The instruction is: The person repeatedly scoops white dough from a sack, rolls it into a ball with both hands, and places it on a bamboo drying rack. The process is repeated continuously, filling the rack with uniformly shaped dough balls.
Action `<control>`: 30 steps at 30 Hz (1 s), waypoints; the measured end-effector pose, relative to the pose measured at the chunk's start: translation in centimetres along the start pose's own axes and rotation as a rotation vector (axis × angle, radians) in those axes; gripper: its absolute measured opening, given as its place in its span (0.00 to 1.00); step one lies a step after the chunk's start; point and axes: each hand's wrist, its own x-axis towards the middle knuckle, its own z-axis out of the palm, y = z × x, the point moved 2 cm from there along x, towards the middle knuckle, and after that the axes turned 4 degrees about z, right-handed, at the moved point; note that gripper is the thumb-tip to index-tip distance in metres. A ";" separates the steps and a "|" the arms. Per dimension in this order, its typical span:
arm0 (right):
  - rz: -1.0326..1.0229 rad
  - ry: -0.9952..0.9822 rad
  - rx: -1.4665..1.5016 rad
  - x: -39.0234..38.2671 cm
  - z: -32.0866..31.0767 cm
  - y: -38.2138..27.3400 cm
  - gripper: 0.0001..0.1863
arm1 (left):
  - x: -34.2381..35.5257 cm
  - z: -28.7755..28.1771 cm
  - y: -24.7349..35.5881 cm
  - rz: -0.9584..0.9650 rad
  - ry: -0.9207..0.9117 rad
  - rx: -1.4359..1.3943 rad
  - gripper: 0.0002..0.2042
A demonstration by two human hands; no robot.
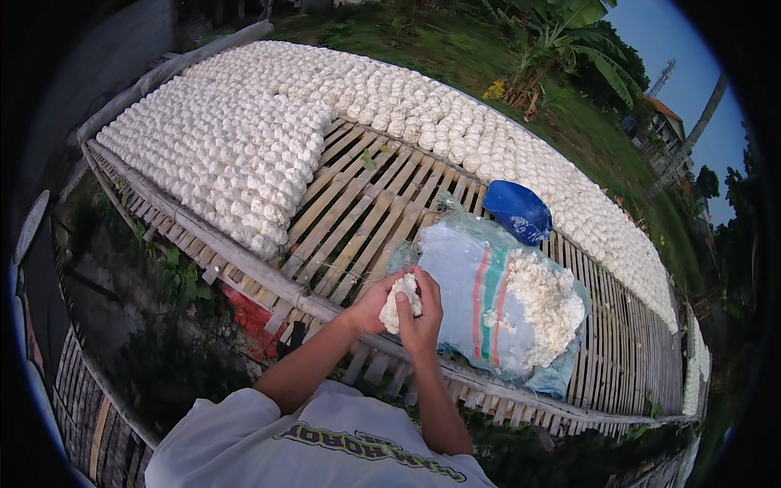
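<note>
Between my two hands is a lump of white, crumbly dough-like stuff. My left hand cups it from the left, and my right hand wraps it from the right with the thumb pressed on its front. Both are held over the near edge of a bamboo slat rack. Right of them, a pale blue woven sack with red and green stripes lies flat on the slats. A loose heap of the same white stuff rests on the sack's right part. Behind the heap sits a blue plastic scoop.
Rows of rounded white lumps cover the rack's left part, and another long band of lumps runs along the far side. A bamboo pole edges the near side. Beyond are grass and a banana plant.
</note>
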 end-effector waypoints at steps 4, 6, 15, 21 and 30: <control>0.203 -0.064 0.081 0.3 0.0 0.5 0.23 | -0.9 0.1 -1.3 0.110 0.200 0.016 0.30; 0.384 -0.018 0.118 0.0 0.3 0.8 0.23 | -1.6 0.6 -1.6 0.170 0.328 -0.001 0.30; 0.036 -0.131 0.173 0.1 1.8 -0.5 0.27 | -5.3 1.4 2.3 0.095 0.203 0.114 0.31; 0.221 -0.087 0.215 0.8 6.0 -1.4 0.27 | -6.0 -0.6 4.3 0.216 0.437 0.111 0.36; 0.069 -0.227 0.366 3.5 9.8 -2.7 0.33 | -7.6 0.3 11.4 0.050 0.349 0.300 0.33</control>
